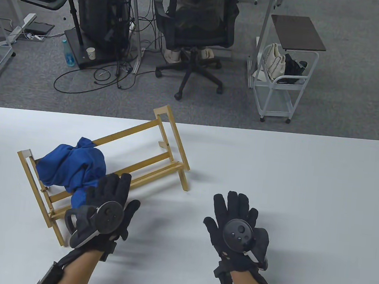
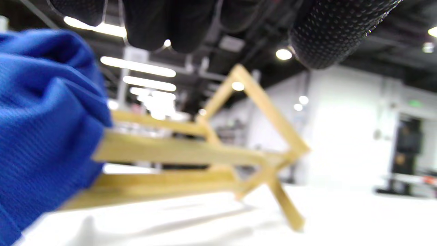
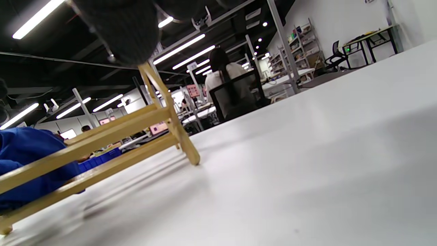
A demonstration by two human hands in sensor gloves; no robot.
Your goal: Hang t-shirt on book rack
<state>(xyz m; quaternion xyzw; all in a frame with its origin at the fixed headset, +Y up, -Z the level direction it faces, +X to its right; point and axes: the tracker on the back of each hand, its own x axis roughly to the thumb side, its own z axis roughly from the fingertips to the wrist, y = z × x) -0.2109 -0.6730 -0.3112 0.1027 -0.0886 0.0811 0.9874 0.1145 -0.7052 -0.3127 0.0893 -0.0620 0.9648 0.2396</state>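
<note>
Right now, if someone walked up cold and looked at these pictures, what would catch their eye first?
The bright blue t-shirt, bunched over the left end of the wooden book rack on the white table, stands out first. Next come the two black gloved hands at the near edge: the left hand at the shirt and rack, the right hand spread flat over bare table, away from both.

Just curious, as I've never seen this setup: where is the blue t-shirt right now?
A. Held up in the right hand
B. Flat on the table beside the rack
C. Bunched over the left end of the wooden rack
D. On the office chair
C: the table view shows the blue t-shirt bunched over the left end of the wooden rack.
</note>
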